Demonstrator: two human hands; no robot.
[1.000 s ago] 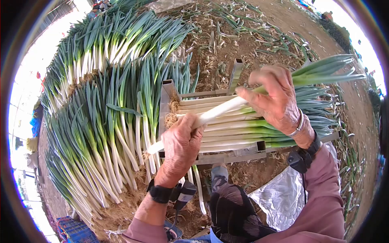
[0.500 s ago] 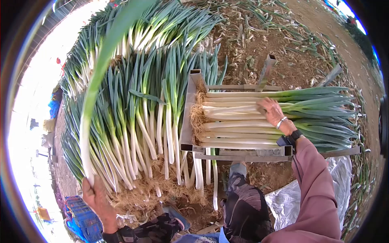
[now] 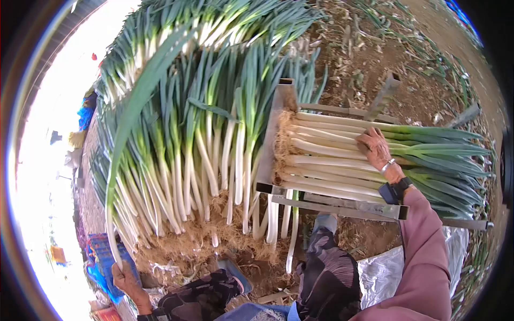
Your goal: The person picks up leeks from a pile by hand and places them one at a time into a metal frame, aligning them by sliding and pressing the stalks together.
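My left hand, at the lower left, is closed around the root end of one long green onion. Its leaf arches up and to the right across the pile. My right hand lies on a layer of green onions set side by side in a metal frame. Its fingers curl over the white stalks near where they turn green. The roots in the frame press toward its left end plate, and the leaves point right. How firmly the right fingers grip is hard to see.
A large pile of green onions covers the ground left of the frame, roots toward me. A blue crate stands at the lower left. Silver sheeting lies under my right arm. Leaf scraps litter the soil behind.
My left hand has moved lower with the green onion, whose leaf now hangs farther from the camera. My right hand stays on the stalks in the frame. The whole view has shifted slightly.
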